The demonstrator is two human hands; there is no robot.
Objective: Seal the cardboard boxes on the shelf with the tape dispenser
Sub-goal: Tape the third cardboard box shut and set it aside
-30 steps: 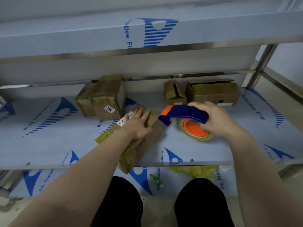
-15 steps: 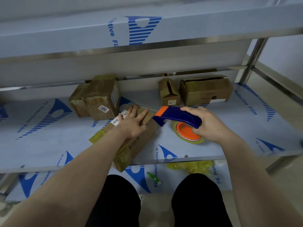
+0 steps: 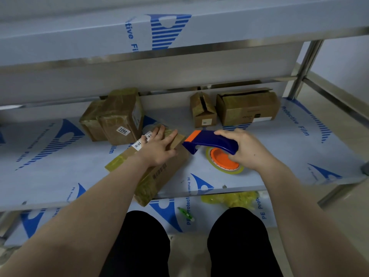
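A long flat cardboard box [image 3: 159, 176], partly wrapped in yellowish tape, lies slanted on the middle shelf [image 3: 50, 172] and overhangs its front edge. My left hand [image 3: 159, 148] rests flat on the box's far end, beside a barcode label. My right hand [image 3: 245, 150] grips the blue handle of the tape dispenser [image 3: 211, 142], whose orange tip sits just right of the box's far corner. Its orange roll hub [image 3: 221, 159] with clear tape hangs below the handle.
Two taped boxes [image 3: 119, 116] stand at the back left. A small box with an open top [image 3: 203, 112] and a wider open box [image 3: 247, 106] stand at the back right. On the lower shelf lie a green cutter [image 3: 185, 213] and crumpled yellow tape [image 3: 235, 198].
The view has shifted a little. My right hand with the dispenser has edged left toward the box's far corner. My left hand stays pressed on the box.
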